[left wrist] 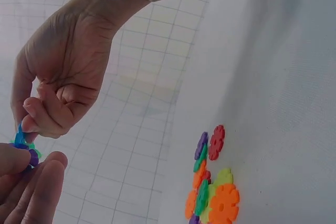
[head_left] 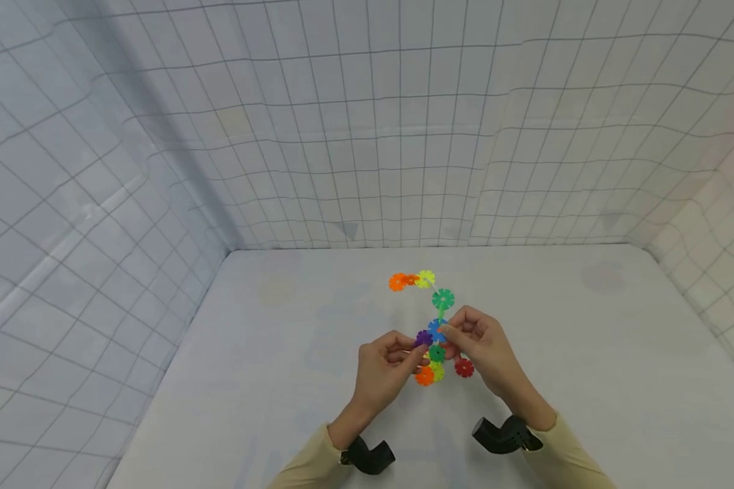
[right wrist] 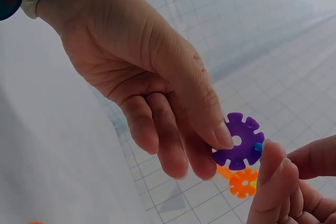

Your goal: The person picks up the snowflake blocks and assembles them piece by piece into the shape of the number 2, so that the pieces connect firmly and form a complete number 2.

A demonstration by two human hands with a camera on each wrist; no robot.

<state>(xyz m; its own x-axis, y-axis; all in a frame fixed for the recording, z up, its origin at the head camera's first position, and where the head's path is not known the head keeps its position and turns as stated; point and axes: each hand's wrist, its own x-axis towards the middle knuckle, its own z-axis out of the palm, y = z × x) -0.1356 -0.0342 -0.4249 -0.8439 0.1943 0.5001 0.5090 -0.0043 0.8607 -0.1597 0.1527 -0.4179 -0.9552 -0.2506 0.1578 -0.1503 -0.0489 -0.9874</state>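
My left hand (head_left: pixel 382 373) pinches a purple notched, flower-shaped disc (right wrist: pixel 248 134) between thumb and fingers. Right beside it, my right hand (head_left: pixel 488 354) pinches a blue disc (head_left: pixel 435 331) of the same kind. At its rim, the purple disc meets the blue one in the right wrist view; how deep their slots sit in each other is hidden by the fingers. From the blue disc a linked chain runs away from me: a green disc (head_left: pixel 443 299), a yellow one (head_left: pixel 425 278) and orange ones (head_left: pixel 397 282) at its end.
Below the hands, several loose discs lie on the white table (head_left: pixel 269 394), among them an orange disc (left wrist: pixel 224 204), a red disc (left wrist: pixel 216 142) and a green disc (left wrist: pixel 201 198). White grid-patterned curtains (head_left: pixel 367 149) enclose the back and sides.
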